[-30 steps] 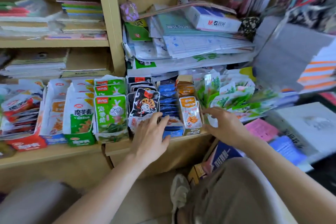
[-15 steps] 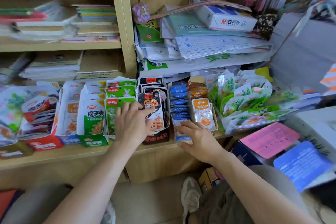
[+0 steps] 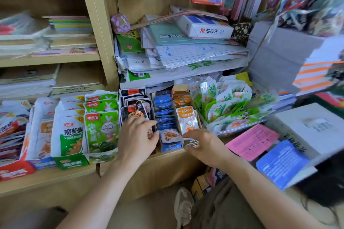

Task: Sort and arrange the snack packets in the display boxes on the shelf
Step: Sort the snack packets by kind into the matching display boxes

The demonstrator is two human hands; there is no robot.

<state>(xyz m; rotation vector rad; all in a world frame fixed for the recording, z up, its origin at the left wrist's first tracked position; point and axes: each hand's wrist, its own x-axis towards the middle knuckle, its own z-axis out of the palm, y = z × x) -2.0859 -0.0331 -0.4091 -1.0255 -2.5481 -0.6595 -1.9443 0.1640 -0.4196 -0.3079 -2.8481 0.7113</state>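
Display boxes of snack packets stand in a row on the wooden shelf (image 3: 46,177). From left to right they hold green-and-white packets (image 3: 71,135), green rabbit packets (image 3: 101,128), black packets (image 3: 134,111), blue packets (image 3: 164,109) and orange packets (image 3: 187,119). My left hand (image 3: 137,135) covers the front of the black box, its fingers curled round the box's right front corner. My right hand (image 3: 202,144) rests with straight fingers on the front of the orange box. A loose heap of green packets (image 3: 229,102) lies to the right.
Red and white packet boxes (image 3: 14,135) fill the shelf's left end. Stacked papers and a white carton (image 3: 204,28) lie above the snacks. Pink (image 3: 251,141) and blue (image 3: 283,163) sheets lie on boxes at the right. My knee and shoe (image 3: 183,206) are below.
My left hand has shifted right from the green rabbit packets to the black box's front. My right hand has moved right from the blue box to the orange box.
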